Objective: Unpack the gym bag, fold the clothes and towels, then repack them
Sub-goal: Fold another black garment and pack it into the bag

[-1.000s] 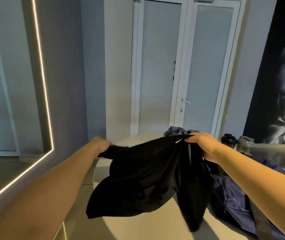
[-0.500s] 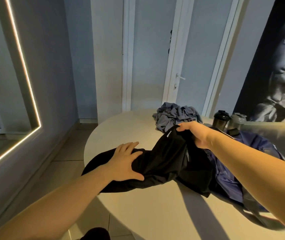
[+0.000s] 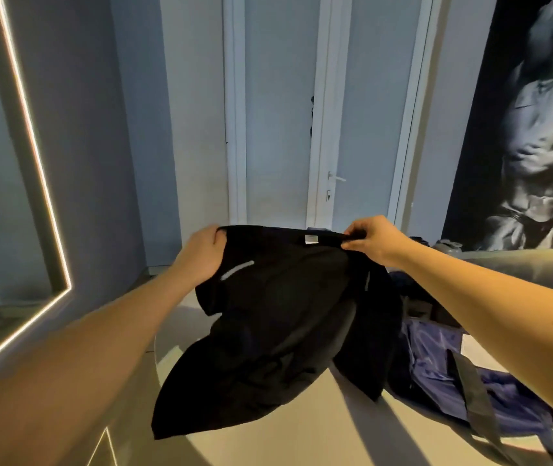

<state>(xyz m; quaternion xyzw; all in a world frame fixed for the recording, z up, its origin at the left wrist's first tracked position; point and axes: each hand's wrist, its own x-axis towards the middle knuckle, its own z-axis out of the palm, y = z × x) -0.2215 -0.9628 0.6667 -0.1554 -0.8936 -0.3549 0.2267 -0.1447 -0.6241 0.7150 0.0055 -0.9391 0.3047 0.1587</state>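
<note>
Lifted off the counter (image 3: 302,442), black shirt (image 3: 285,314) hangs spread at 12 o'clock, left grip (image 3: 201,253) and right grip (image 3: 374,242) pinching its shoulders, ready to fold.

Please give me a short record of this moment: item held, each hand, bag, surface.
item held: black garment, spread, hanging over the table
left hand: grips its upper left edge
right hand: pinches its upper edge beside the white label
bag: blue gym bag, lying on the table at the right
surface: pale round table
</note>
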